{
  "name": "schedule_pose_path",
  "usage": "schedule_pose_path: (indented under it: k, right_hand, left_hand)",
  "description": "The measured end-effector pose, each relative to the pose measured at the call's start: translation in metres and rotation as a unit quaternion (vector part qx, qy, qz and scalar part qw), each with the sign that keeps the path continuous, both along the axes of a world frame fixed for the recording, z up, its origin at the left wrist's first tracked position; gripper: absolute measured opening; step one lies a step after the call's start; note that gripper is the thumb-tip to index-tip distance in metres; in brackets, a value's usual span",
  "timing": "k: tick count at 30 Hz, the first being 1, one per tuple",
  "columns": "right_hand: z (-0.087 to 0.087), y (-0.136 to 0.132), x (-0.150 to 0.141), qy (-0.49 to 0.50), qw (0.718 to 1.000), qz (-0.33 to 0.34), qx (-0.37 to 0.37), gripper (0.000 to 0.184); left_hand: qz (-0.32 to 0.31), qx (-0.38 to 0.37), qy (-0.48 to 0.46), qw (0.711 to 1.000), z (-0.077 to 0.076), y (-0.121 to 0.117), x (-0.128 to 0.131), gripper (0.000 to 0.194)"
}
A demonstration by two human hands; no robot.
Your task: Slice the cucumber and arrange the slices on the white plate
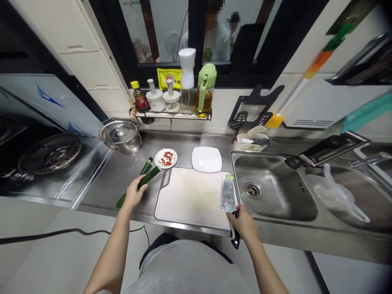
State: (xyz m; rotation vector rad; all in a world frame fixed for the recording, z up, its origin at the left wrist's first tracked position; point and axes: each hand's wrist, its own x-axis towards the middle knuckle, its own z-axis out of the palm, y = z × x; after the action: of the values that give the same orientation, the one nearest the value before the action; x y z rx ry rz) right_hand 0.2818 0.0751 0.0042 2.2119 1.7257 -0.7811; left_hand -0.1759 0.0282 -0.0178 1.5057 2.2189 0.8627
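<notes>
My left hand (134,192) is closed around a long green cucumber (150,175) on the steel counter, left of the cutting board. A shorter cucumber piece (147,166) lies just behind it. In my right hand (243,222) is the black handle of a cleaver (228,194), its broad blade over the right edge of the white cutting board (180,200). A small pale-green cucumber end (230,177) sits at the tip of the blade. Damp greenish marks show on the middle of the board.
Behind the board are a plate of chopped red pieces (166,158) and a white square plate (206,159). A lidded steel pot (122,136) stands back left, a sink (275,188) lies right, and a condiment rack (174,116) hangs on the wall.
</notes>
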Motion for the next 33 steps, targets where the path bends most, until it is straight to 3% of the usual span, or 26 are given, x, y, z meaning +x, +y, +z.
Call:
schedule_pose_path:
  k: [2, 5, 18, 27, 33]
  right_hand:
    - [-0.001, -0.001, 0.0, -0.002, 1.0, -0.001, 0.002, 0.044]
    - [-0.002, -0.001, 0.0, 0.002, 1.0, -0.007, 0.008, 0.044]
    - [0.001, -0.002, 0.0, 0.008, 1.0, -0.014, 0.015, 0.039]
    - [-0.015, -0.002, 0.01, 0.043, 0.998, -0.009, 0.053, 0.035]
    - [-0.023, -0.003, 0.014, 0.087, 0.993, -0.02, 0.083, 0.027]
  left_hand:
    - [-0.045, 0.054, -0.058, 0.996, 0.008, -0.006, 0.0, 0.051]
    - [-0.048, 0.085, -0.113, 0.989, 0.018, -0.011, 0.007, 0.056]
    - [-0.107, 0.021, -0.159, 0.981, 0.032, -0.014, 0.037, 0.058]
    - [-0.266, -0.082, -0.098, 0.956, 0.017, 0.002, 0.078, 0.046]
    - [-0.294, -0.14, -0.026, 0.945, 0.007, 0.01, 0.095, 0.043]
